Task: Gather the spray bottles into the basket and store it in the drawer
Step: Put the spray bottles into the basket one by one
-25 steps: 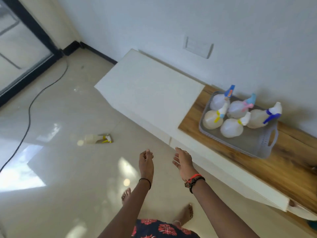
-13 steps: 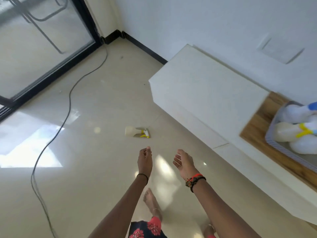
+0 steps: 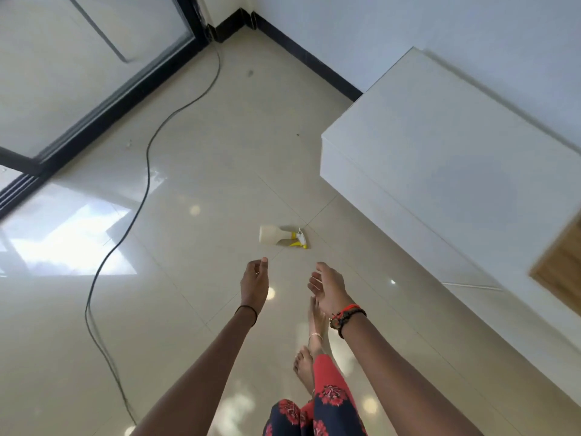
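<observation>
A pale spray bottle [image 3: 274, 235] with a yellow and white trigger head lies on its side on the glossy floor, just ahead of both hands. My left hand [image 3: 254, 283] hovers a little short of it, fingers loosely curled, holding nothing. My right hand [image 3: 327, 287] is to the right at the same height, fingers spread and empty. The basket with the other bottles is out of view.
A long white cabinet [image 3: 440, 171] runs along the wall on the right, with a strip of wooden top [image 3: 562, 269] at the frame's edge. A black cable [image 3: 144, 171] snakes across the floor on the left. A glass sliding door with a black frame [image 3: 103, 102] closes the far left.
The view has swung left and down, away from the basket, which has left the frame. The bottle on the floor now lies closer, directly ahead of both hands.
</observation>
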`<state>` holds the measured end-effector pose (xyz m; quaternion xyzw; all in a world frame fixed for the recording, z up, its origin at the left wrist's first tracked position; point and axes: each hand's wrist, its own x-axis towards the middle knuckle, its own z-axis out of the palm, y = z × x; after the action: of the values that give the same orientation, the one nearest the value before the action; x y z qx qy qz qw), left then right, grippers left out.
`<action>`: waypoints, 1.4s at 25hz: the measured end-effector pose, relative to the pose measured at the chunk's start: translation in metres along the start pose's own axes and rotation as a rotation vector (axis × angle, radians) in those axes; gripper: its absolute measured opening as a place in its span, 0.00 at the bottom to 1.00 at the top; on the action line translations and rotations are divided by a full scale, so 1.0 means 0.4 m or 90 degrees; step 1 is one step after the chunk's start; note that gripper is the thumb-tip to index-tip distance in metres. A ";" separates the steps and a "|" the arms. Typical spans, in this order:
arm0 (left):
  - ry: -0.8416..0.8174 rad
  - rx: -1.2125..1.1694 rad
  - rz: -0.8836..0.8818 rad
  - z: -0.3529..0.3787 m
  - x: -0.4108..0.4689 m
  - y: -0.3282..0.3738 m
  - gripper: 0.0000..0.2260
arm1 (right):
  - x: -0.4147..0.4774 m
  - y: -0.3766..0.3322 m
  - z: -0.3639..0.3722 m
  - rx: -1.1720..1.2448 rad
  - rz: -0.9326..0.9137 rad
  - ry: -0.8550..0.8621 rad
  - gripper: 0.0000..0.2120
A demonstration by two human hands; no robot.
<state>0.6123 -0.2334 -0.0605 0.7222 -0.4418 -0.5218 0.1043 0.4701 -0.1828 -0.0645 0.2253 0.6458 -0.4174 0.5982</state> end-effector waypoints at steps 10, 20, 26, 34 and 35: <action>-0.034 0.129 0.003 0.046 0.375 -0.041 0.16 | 0.304 -0.015 0.165 -0.015 0.093 0.003 0.20; -0.062 0.393 0.101 0.240 0.942 -0.246 0.22 | 0.905 0.099 0.346 -0.040 0.131 0.028 0.21; -0.155 0.395 -0.095 0.315 1.110 -0.328 0.36 | 1.096 0.145 0.408 0.017 0.168 -0.069 0.31; -0.155 0.241 -0.055 0.266 1.034 -0.308 0.29 | 0.997 0.123 0.416 0.054 0.122 -0.086 0.22; -0.156 0.209 -0.044 0.247 0.997 -0.284 0.29 | 0.953 0.108 0.409 0.035 0.105 -0.073 0.20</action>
<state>0.6150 -0.4339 -0.4367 0.6754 -0.5051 -0.5302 -0.0871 0.5301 -0.3707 -0.4321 0.2700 0.5781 -0.3967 0.6600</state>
